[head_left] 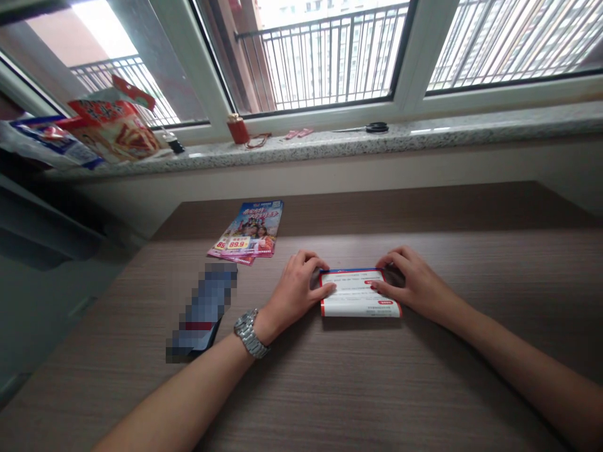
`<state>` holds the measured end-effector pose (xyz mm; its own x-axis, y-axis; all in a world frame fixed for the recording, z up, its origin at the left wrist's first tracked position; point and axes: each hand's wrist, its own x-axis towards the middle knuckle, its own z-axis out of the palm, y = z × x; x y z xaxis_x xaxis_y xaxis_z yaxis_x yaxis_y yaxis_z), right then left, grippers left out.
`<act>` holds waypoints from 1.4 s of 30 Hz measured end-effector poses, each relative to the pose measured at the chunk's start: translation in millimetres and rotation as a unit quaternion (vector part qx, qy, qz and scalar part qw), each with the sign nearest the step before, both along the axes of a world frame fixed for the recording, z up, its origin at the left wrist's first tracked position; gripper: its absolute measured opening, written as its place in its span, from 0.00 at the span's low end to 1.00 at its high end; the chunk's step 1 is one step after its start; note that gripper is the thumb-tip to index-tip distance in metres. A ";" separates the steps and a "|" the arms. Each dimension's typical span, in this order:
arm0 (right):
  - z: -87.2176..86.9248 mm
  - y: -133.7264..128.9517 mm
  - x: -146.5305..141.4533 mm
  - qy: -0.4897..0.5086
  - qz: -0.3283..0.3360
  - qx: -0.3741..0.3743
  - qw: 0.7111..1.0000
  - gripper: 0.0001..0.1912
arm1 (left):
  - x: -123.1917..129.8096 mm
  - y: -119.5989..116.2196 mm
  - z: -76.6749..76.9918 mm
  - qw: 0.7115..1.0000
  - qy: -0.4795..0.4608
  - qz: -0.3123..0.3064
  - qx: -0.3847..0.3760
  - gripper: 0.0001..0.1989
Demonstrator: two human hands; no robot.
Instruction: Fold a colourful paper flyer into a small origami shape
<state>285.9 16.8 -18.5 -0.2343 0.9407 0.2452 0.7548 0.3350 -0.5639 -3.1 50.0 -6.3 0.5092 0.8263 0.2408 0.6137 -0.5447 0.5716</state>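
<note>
A white printed leaflet (354, 304) with a red border and a blue far edge lies on the table in front of me. It looks folded, and its near edge curls up a little. My left hand (304, 279) grips its left side, thumb on the printed face and fingers at the far left corner. On the right side, my right hand (407, 276) holds it the same way, with the thumb pressing on the print. Beyond my left hand rests a small pile of colourful leaflets (252, 229). A silver watch (252, 334) is on my left wrist.
A pixelated phone-like object (205, 311) lies left of my left forearm on the wooden table (377, 389). Along the granite windowsill (301, 150) are snack bags (117, 129), a red container (238, 129), pink clips (299, 134) and black-handled scissors (377, 127).
</note>
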 end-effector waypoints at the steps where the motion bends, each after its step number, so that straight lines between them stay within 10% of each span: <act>1: 0.2 0.1 -0.1 0.002 -0.001 -0.001 1.000 0.13 | 0.3 0.2 0.2 1.000 -0.004 0.002 -0.001 0.14; 42: 2.2 1.6 -2.1 -0.015 0.009 -0.021 1.000 0.09 | 4.1 2.6 0.6 1.000 -0.014 0.014 -0.003 0.12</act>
